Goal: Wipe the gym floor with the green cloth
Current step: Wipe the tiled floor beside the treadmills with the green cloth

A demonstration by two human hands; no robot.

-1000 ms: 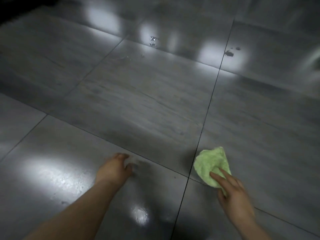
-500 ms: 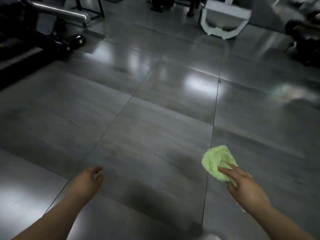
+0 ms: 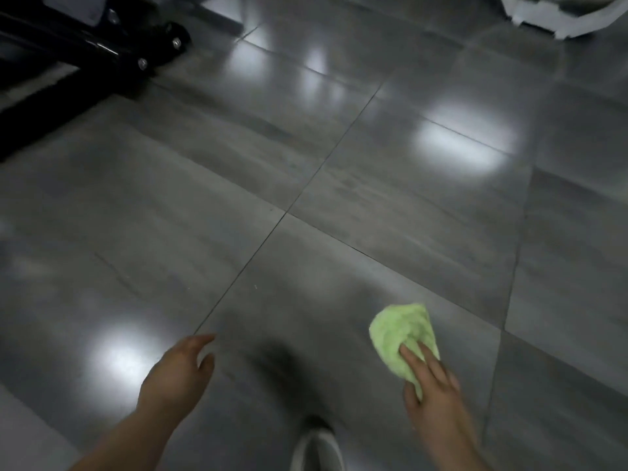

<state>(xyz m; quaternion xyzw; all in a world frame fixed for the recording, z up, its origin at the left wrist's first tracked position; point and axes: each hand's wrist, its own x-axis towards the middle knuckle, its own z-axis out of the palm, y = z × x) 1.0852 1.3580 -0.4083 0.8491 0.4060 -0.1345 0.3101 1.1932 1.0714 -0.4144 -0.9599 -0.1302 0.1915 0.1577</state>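
- Our right hand [image 3: 433,385] grips the green cloth [image 3: 401,338], fingers [image 3: 413,356] spread flat over its fuzzy, bunched folds.
- Our left hand [image 3: 176,375] hovers loosely open, holding nothing.
- The cloth sits against glossy grey floor tiles [image 3: 390,205] with thin dark seams.
- A black metal frame [image 3: 95,45] stands far left.

Your left hand [image 3: 176,372] and right hand [image 3: 433,385] are both bare: no gloves, no rings or watch visible. Both forearms are bare too, w/ no sleeve showing anywhere up to the bottom edge, so any top you're wearing is short-sleeved or pushed up out of view. Fingernails look short and plain, though motion blur softens detail. Btwn your arms at the bottom edge sits the toe of your shoe [image 3: 317,450]: pale, white-ish, rounded front w/ a darker patch on top. Rest of your body is out of view.
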